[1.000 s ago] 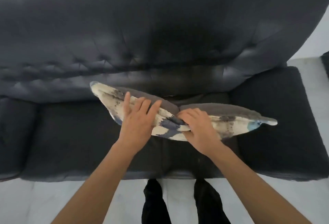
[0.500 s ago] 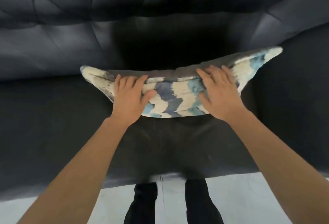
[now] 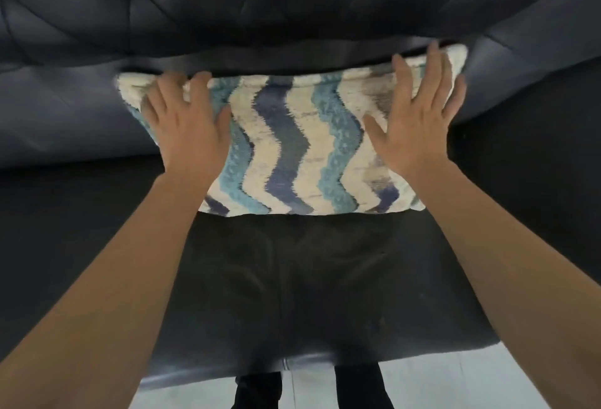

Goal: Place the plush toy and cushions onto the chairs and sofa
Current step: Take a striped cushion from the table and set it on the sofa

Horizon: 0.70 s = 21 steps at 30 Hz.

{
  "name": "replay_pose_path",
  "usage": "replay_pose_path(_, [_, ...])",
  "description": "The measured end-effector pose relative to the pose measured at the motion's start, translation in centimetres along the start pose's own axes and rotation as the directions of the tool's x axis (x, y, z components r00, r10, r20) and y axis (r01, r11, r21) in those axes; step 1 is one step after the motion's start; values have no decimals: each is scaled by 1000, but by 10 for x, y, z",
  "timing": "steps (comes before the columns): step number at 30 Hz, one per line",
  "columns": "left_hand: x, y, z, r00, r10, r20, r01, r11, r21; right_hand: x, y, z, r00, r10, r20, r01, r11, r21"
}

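A cushion (image 3: 292, 145) with wavy blue, teal and cream stripes leans upright against the backrest of the dark sofa (image 3: 292, 2), its lower edge on the seat (image 3: 292, 278). My left hand (image 3: 185, 125) lies flat on the cushion's left part, fingers spread, fingertips curling over the top edge. My right hand (image 3: 419, 116) presses flat on the right part, fingers spread and reaching the top right corner. Neither hand grips the fabric. No plush toy is in view.
The sofa's tufted dark backrest fills the top of the view and its seat runs left and right of the cushion. A pale floor (image 3: 455, 379) shows below the seat's front edge, with my dark trouser legs (image 3: 357, 389) standing there.
The cushion has turned from edge-on and bent to standing with its striped face towards me against the backrest. Both hands moved from gripping its edge to lying flat on its face. My head came closer.
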<state>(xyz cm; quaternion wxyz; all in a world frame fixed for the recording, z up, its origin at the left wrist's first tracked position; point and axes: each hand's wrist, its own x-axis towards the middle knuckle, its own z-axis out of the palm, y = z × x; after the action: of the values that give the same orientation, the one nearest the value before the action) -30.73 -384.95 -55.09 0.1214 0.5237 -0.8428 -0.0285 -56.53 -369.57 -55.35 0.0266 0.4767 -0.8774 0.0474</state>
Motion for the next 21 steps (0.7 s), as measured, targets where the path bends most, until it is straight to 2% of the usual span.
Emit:
replay_pose_path(2, [-14,-3,12,997,-73,13,73,996,-50,-14,-2,16,997,80,15,-80,994,75])
replay_pose_path(3, [-25,-4,16,998,-61,11,62,995,-74,-26,-3,22,996,91,0,-90,989,115])
replay_pose_path(6, [-72,-7,35,1000,8,20,-6,994,-105,-76,-5,41,997,11,-78,2,987,163])
replay_pose_path(8, [-102,-8,51,989,-124,80,140,964,-224,-109,-5,60,998,4,-66,10,980,200])
replay_pose_path(9, [-112,-6,55,958,-246,144,280,906,-317,-123,-7,69,998,58,-6,-55,963,263])
replay_pose_path(10, [-121,-6,63,892,-384,239,452,793,-409,-134,-10,77,982,157,103,-184,916,356])
replay_pose_path(12, [-127,-3,74,659,-578,482,747,430,-507,-144,-18,89,853,365,372,-515,701,493])
replay_pose_path(13, [-127,0,78,555,-587,590,816,247,-522,-143,-21,95,783,408,469,-618,597,512])
replay_pose_path(14, [-126,2,84,495,-559,665,834,91,-545,-137,-24,100,744,414,524,-665,531,525])
replay_pose_path(15, [-123,1,90,479,-526,703,825,-4,-566,-129,-25,107,737,412,537,-675,492,549])
replay_pose_path(16, [-121,0,97,493,-513,702,807,-32,-590,-119,-26,114,749,410,521,-663,469,584])
replay_pose_path(18, [-114,-4,111,549,-535,642,762,3,-648,-101,-26,125,775,409,482,-631,453,630])
replay_pose_path(21, [-112,-9,120,586,-517,624,738,23,-674,-94,-15,136,795,319,516,-602,514,611])
